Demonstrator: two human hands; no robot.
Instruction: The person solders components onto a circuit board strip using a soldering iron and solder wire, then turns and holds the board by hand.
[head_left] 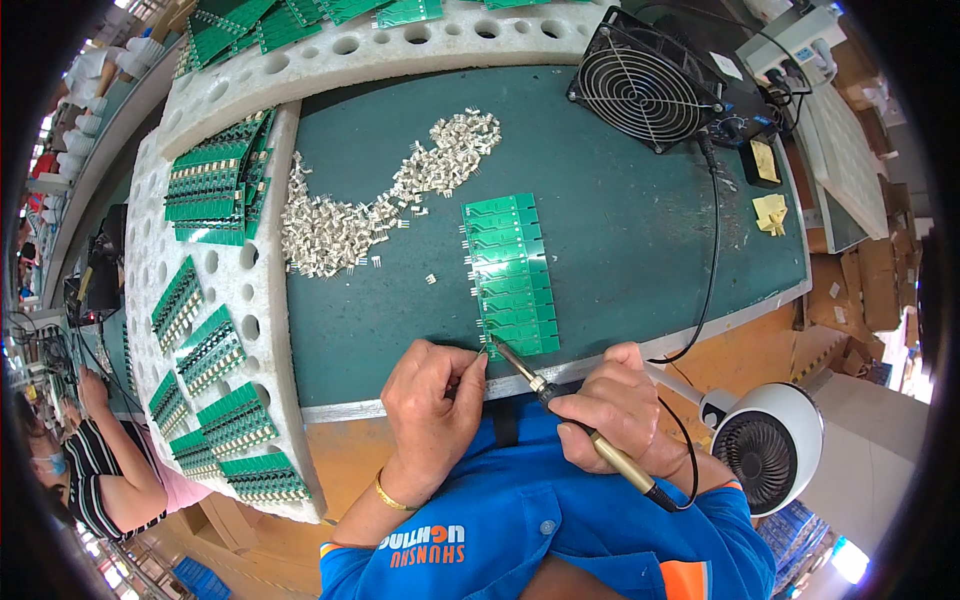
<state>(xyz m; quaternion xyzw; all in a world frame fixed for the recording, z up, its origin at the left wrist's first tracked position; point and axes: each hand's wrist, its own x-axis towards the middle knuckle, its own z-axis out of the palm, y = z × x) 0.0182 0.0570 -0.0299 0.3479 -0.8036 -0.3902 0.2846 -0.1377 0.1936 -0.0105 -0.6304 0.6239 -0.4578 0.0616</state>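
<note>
- Right hand (612, 402): fingers wrapped around brass-handled soldering iron (560, 410), tip at near end of green circuit-board strip (510, 275).
- Left hand (432, 400): fingers pinched on thin solder wire (484, 349) there.
- Strip flat on dark green worktop (620, 220).

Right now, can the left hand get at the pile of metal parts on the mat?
Probably yes: the left hand sits at the near edge by the board panel, and only bare mat lies between it and the pile.

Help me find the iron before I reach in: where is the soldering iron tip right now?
In the head view, the soldering iron is in the right hand; its tip meets the lower left corner of the green circuit board strip, beside the left hand.
</note>
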